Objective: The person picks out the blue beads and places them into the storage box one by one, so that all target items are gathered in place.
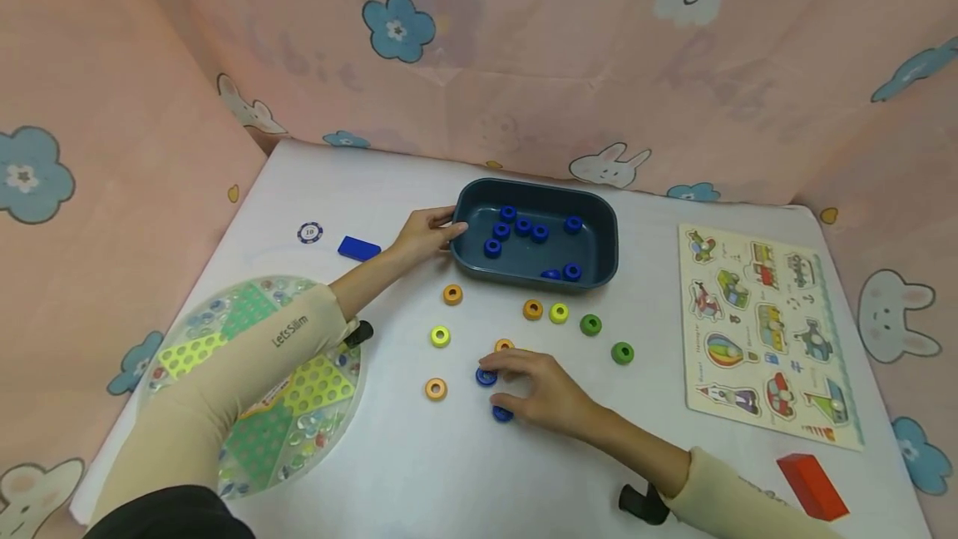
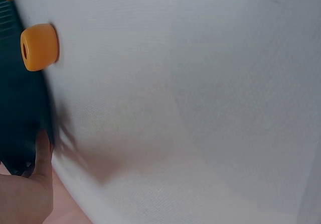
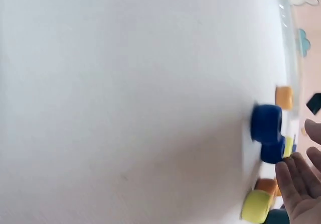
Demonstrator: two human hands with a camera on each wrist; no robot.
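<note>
A dark teal tray [image 1: 535, 277] stands at the back of the table with several blue ring beads [image 1: 540, 232] inside. My left hand [image 1: 428, 235] holds its left end, thumb at the rim; the left wrist view shows a finger along the tray's wall [image 2: 25, 98]. Over the middle of the table, my right hand [image 1: 545, 393] has its thumb and fingers spread. Two loose blue ring beads lie beneath it, one blue bead [image 1: 486, 378] by the fingertips and the other blue bead [image 1: 502, 414] by the thumb. The right wrist view shows nothing between the fingers [image 3: 296, 176].
Orange beads [image 1: 436, 389], yellow beads [image 1: 440, 336] and green beads [image 1: 623, 353] lie scattered around. A round game board [image 1: 329, 385] is under the left forearm. To the right are a picture board [image 1: 771, 331] and a red block [image 1: 812, 487]. A blue block [image 1: 359, 249] and chip [image 1: 310, 232] lie left.
</note>
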